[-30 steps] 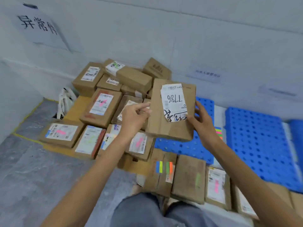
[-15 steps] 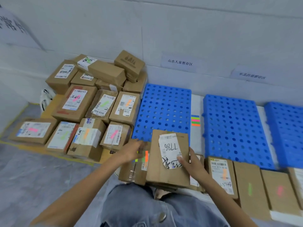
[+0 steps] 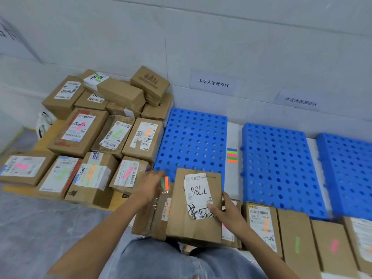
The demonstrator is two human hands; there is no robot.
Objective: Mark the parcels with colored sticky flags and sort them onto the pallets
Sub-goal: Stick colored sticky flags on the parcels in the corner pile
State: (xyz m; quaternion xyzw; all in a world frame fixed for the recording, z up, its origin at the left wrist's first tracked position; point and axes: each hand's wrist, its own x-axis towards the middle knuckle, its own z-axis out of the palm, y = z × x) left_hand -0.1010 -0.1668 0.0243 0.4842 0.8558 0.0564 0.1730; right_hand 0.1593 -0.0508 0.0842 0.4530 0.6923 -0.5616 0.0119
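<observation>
**Parcel 7786 on near row**

Right hand [image 3: 227,215] grips parcel [image 3: 193,224], thumb on its label [image 3: 198,195]. Parcel lies atop other boxes [image 3: 153,218], just before the leftmost blue pallet [image 3: 193,141]. Left hand [image 3: 150,185] at sticky flags [image 3: 166,183]; blurred, can't tell its grasp.

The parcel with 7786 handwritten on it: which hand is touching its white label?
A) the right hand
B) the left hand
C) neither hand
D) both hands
A: the right hand holds the parcel at its right edge with the thumb lying on the lower part of the white label. The left hand is off to the side by the coloured flags, clear of the label.
</observation>
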